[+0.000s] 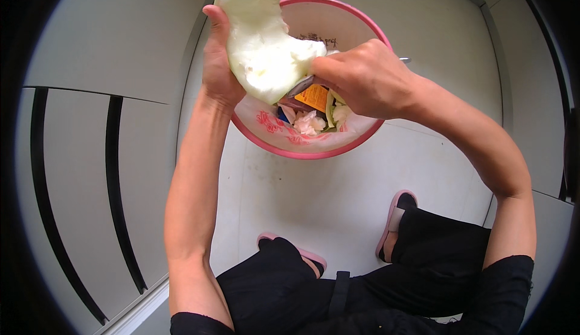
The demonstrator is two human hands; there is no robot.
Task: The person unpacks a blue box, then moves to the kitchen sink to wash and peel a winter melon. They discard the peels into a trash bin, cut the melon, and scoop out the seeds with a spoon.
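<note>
My left hand grips a curved slab of pale green melon, probably winter melon, from its left side with the thumb up along the edge. Soft white pith hangs loose at the slab's right side. My right hand is closed at that edge, around a metal tool whose grey end shows below the fingers against the melon. Whether it is a spoon or a knife I cannot tell. Both hands are above a round waste bin with a pink rim.
A white plastic bag with red print lines the bin. Inside lie an orange packet, crumpled pale scraps and green-white peelings. Grey cabinet fronts flank the left. Pink-soled slippers stand on the pale floor.
</note>
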